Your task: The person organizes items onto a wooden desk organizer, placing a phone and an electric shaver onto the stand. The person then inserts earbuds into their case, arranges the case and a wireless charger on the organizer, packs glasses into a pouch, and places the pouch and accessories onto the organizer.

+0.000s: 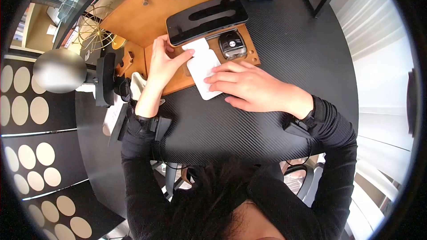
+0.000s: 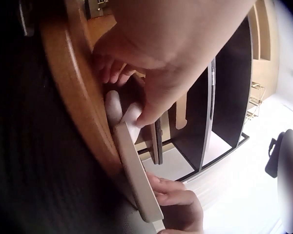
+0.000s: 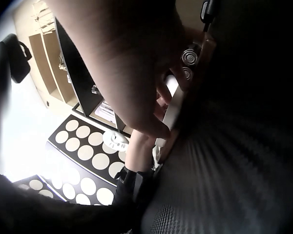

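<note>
Black carbon-weave table [image 1: 275, 62] fills the middle of the head view, with a wooden organiser tray [image 1: 147, 15] lying on it toward the upper left of the frame. My right-hand fingers [image 1: 222, 78] lie straight and flat on top of a white rectangular pad [image 1: 202, 69] at the centre of the frame, pressing it down; nothing is curled round it. That pad lies half on the tray's lower edge and half on the table. My right hand [image 1: 253, 89] stretches back from there toward the lower right, its black sleeve [image 1: 333, 133] and a wrist strap behind it. My left hand [image 1: 162, 62] sits just left of the pad, its forefinger reaching out to touch the pad's upper left corner, where a second white piece [image 1: 195, 44] overlaps it; the other fingers curl loosely and hold nothing that I can see. In the left wrist view that fingertip rests on the pad's [image 2: 136, 175] raised edge beside the tray's rim [image 2: 73, 87]. Just above the pad, a black phone-like slab [image 1: 207, 18] lies tilted across the tray. Right of my left forefinger, a car key fob [image 1: 232, 44] rests in a tray recess. Farther to the upper left stands a gold wire ornament [image 1: 95, 29].
</note>
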The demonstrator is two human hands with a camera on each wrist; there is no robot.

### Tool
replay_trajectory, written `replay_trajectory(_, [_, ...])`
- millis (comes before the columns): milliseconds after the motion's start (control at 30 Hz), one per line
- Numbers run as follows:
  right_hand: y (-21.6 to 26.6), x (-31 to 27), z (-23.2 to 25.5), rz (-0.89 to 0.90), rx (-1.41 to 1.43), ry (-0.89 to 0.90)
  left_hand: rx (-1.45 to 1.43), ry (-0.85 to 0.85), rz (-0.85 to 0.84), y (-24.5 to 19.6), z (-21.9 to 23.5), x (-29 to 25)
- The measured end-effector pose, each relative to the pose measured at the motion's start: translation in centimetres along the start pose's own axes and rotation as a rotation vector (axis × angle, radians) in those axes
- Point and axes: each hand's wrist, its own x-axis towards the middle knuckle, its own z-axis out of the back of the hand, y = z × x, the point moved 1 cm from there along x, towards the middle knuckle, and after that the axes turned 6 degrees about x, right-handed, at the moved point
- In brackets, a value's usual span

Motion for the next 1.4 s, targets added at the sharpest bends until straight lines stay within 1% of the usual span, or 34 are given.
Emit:
replay_trajectory(67, [-0.2, 0.1, 0.0, 0.003, 0.02, -0.008, 0.059, 0.0, 0.03, -0.2, -0.4, -0.2])
replay_trajectory(133, [-0.2, 0.2, 0.0, 0.006, 0.036, -0.011, -0.001, -0.035, -0.135, 0.1, -1.1, 0.2])
replay_trajectory(167, [-0.1, 0.2, 0.1, 0.006, 0.034, -0.011, -0.003, -0.038, -0.134, 0.2, -1.3, 0.3])
replay_trajectory(233, [-0.1, 0.2, 0.1, 0.006, 0.032, -0.01, -0.252, -0.052, -0.098, 0.3, -1.7, 0.4])
replay_trajectory(300, [-0.3, 0.2, -0.1, -0.003, 0.097, -0.04, -0.243, -0.021, -0.066, 1.6, -1.7, 0.8])
replay_trajectory(333, [-0.3, 0.2, -0.1, -0.001, 0.095, -0.04, -0.232, 0.011, -0.035, 1.6, -1.5, 0.9])
replay_trajectory(467, [-0.5, 0.2, -0.3, 0.009, 0.125, -0.058, -0.304, 0.026, -0.032, 1.0, -1.3, 0.6])
replay_trajectory(533, [-0.5, 0.2, -0.3, 0.019, 0.125, -0.063, -0.202, 0.054, -0.028, 0.5, -0.8, 0.7])
replay_trajectory(567, [-0.5, 0.3, -0.2, 0.018, 0.122, -0.061, -0.204, 0.05, -0.029, 0.3, -0.5, 0.8])
replay_trajectory(633, [-0.4, 0.2, -0.2, 0.015, 0.121, -0.056, -0.381, 0.087, 0.173, 0.5, 0.1, 0.8])
replay_trajectory(667, [-0.4, 0.2, -0.2, 0.01, 0.119, -0.054, -0.382, 0.088, 0.174, 1.1, 0.2, 1.0])
replay_trajectory(733, [-0.4, 0.3, -0.1, 0.006, 0.116, -0.057, -0.438, 0.068, -0.034, 2.0, 0.4, 1.7])
replay_trajectory(767, [-0.4, 0.3, -0.1, 0.006, 0.111, -0.057, -0.436, 0.069, -0.037, 2.1, 0.3, 1.8])
replay_trajectory(833, [-0.4, 0.2, -0.3, 0.004, 0.113, -0.053, -0.24, 0.019, -0.118, 1.8, 0.0, 1.6])
replay_trajectory(867, [-0.4, 0.2, -0.4, 0.011, 0.113, -0.059, -0.241, 0.019, -0.115, 1.5, -0.1, 1.3])
replay_trajectory(933, [-0.5, 0.2, -0.2, 0.019, 0.108, -0.066, -0.141, 0.054, -0.002, 0.8, 0.0, 0.9])
replay_trajectory(967, [-0.5, 0.2, -0.2, 0.007, 0.11, -0.055, -0.142, 0.055, -0.004, 0.8, -0.1, 1.0])
replay_trajectory(1033, [-0.4, 0.2, -0.3, -0.006, 0.118, -0.044, 0.016, -0.041, -0.134, 1.0, -0.2, 0.8])
replay_trajectory(1067, [-0.4, 0.2, -0.3, -0.005, 0.114, -0.044, 0.017, -0.041, -0.135, 0.9, -0.1, 0.6])
replay_trajectory(1133, [-0.5, 0.2, -0.2, -0.002, 0.105, -0.047, 0.093, -0.004, -0.065, 0.4, 0.3, 0.3])
replay_trajectory(1167, [-0.5, 0.2, -0.2, 0.008, 0.103, -0.049, 0.094, -0.003, -0.067, 0.2, 0.5, 0.4])
replay_trajectory(1233, [-0.5, 0.2, -0.5, 0.017, 0.111, -0.05, 0.057, 0.088, -0.074, 0.3, 0.9, 0.0])
replay_trajectory(1267, [-0.5, 0.2, -0.4, 0.016, 0.118, -0.051, 0.057, 0.088, -0.07, 0.8, 1.2, 0.1])
replay_trajectory(1333, [-0.6, 0.3, -0.2, 0.016, 0.119, -0.054, -0.244, 0.291, 0.019, 1.3, 1.4, 0.7])
replay_trajectory(1367, [-0.6, 0.3, -0.1, 0.02, 0.119, -0.056, -0.243, 0.292, 0.019, 1.2, 1.4, 0.7])
replay_trajectory(1400, [-0.6, 0.2, -0.3, 0.023, 0.123, -0.057, -0.089, 0.264, 0.028, 1.2, 1.3, 0.5])
